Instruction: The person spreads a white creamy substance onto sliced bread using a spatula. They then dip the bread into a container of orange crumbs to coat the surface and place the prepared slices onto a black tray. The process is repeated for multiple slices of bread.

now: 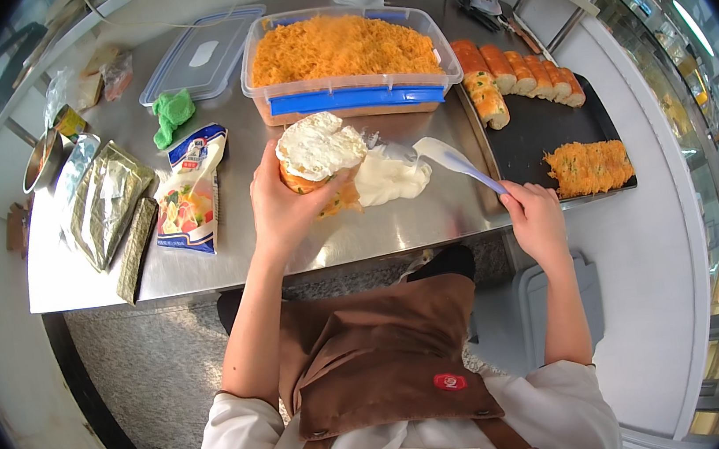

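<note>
Holding a cream-topped bread roll (313,154) in the closed left hand (285,205) over the steel table (430,216), cut end tilted up. Gripping a pale plastic spatula (450,161) in the closed right hand (534,218), blade pointing left into white cream (390,181). White-and-blue printed pouch (193,190) lying lengthwise left.

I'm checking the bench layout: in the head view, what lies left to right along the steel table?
Metal bowl → green foil packets → printed sauce pouch → cream-covered bun in the left hand → spatula → right hand → black tray.
</note>
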`<state>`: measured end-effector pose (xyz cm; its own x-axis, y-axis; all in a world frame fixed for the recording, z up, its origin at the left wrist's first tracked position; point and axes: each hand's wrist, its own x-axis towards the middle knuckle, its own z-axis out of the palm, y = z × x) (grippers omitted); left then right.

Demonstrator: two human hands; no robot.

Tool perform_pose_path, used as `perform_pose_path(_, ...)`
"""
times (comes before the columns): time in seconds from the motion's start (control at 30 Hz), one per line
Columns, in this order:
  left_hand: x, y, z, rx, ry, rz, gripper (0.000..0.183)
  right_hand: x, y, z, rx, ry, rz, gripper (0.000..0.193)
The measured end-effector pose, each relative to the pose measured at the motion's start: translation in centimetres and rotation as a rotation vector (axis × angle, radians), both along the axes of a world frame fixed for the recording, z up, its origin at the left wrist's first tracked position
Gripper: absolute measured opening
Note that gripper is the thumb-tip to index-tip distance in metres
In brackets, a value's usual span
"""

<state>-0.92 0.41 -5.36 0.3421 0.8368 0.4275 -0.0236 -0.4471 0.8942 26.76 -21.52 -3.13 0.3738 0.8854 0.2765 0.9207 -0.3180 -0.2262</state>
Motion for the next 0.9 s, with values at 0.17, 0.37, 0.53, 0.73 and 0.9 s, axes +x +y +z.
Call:
perform_pose_path(0.17, 1.3, -0.5, 0.3, 0.004, 0.017, -0.008, 0.059, -1.6, -1.1, 0.5, 0.231, 0.561, 0.031, 0.022)
perform_pose_path(0.37, 2.1, -1.2, 0.9, -0.009, 0.025, -0.034, 0.056, -4.6, 0.5, 2.9, 0.23, 0.203, 0.174, 0.024)
perform_pose_path(0.53, 1.9, -1.3, 1.1, -0.01, 0.009, -0.031, 0.056, -4.6, 0.6, 2.9, 0.252, 0.056, 0.115, 0.024)
perform_pose_path(0.73, 1.8, -1.3, 1.4, -0.066, -0.008, -0.044, 0.055, -4.7, 0.5, 2.9, 0.215, 0.048, 0.156, 0.022)
perform_pose_path(0.9, 1.9, -1.4, 1.4, -0.052, -0.04, -0.042, 0.055, -4.9, 0.4, 2.2, 0.269, 0.4, 0.184, 0.023)
